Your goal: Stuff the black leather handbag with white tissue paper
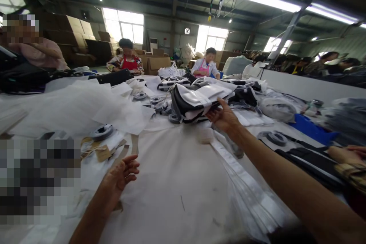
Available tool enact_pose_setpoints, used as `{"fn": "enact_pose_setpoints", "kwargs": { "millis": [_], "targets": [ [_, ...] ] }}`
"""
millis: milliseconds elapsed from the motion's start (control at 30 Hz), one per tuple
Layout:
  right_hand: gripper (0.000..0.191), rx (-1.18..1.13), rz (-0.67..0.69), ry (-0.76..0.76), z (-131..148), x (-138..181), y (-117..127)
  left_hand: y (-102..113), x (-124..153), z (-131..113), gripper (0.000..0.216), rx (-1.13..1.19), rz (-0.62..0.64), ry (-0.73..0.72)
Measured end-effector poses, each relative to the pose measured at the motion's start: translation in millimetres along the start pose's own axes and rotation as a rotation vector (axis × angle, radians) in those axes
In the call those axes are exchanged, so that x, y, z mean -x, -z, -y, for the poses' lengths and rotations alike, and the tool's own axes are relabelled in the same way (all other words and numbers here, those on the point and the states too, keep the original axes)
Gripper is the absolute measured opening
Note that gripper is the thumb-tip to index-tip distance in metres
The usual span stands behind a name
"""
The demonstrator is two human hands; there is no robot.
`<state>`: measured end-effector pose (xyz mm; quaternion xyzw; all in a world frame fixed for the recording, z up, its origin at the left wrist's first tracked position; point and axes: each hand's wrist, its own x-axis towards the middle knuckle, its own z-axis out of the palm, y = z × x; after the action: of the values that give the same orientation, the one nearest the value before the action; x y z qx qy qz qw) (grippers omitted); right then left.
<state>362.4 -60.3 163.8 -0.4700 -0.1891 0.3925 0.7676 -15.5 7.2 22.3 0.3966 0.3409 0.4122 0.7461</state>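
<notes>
Stretched out over the far part of the table, my right hand point(224, 118) grips the near edge of a black bag point(178, 105), thumb on top and fingers underneath. White wrapping point(204, 95) covers much of the bag's upper side. My left hand point(122, 173) hovers at the lower left with its fingers apart and nothing in them. Close to it lie brown tags point(103, 153) and a coiled grey strap point(102, 132). Below my right forearm, long white strips point(234, 164) run toward the table's near edge.
The white table point(171, 175) carries thin white sheets point(82, 103) on the left and more wrapped bags behind. A blue bundle point(314, 129) lies right. A co-worker's hands point(345, 154) are at the right edge. Other people point(206, 66) sit across the table.
</notes>
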Motion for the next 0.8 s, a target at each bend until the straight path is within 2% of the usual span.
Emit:
{"fn": "enact_pose_setpoints", "kwargs": {
  "millis": [67,133,267,367,500,633,700,800],
  "targets": [
    [0.026,0.400,0.020,0.110,-8.5,-28.2,14.3,2.5,-1.1,2.0,0.057,-0.040,0.000,0.014],
    [0.033,0.776,0.043,0.139,-26.1,-44.5,34.7,5.6,-2.4,3.9,0.054,-0.085,0.005,0.026],
    [0.047,1.149,0.073,0.087,-60.9,-54.9,75.6,8.2,-4.2,7.5,0.054,-0.178,0.041,0.032],
    [0.060,1.400,0.139,0.057,-68.0,-60.9,90.5,4.6,-3.2,10.3,0.056,-0.237,0.062,0.038],
    [0.062,1.624,0.286,0.014,-59.4,-69.8,88.3,-4.5,2.5,12.7,0.056,-0.324,0.050,0.017],
    [0.056,1.746,0.375,0.061,-52.8,-61.3,79.6,-8.1,5.8,11.7,0.058,-0.385,0.071,0.013],
    [0.057,1.761,0.389,0.173,-54.6,-45.6,79.6,-6.6,5.4,10.0,0.058,-0.412,0.097,0.020],
    [0.052,1.720,0.441,0.539,-64.2,-9.2,88.3,-4.3,4.9,7.2,0.057,-0.456,0.115,0.032]
  ]
}}
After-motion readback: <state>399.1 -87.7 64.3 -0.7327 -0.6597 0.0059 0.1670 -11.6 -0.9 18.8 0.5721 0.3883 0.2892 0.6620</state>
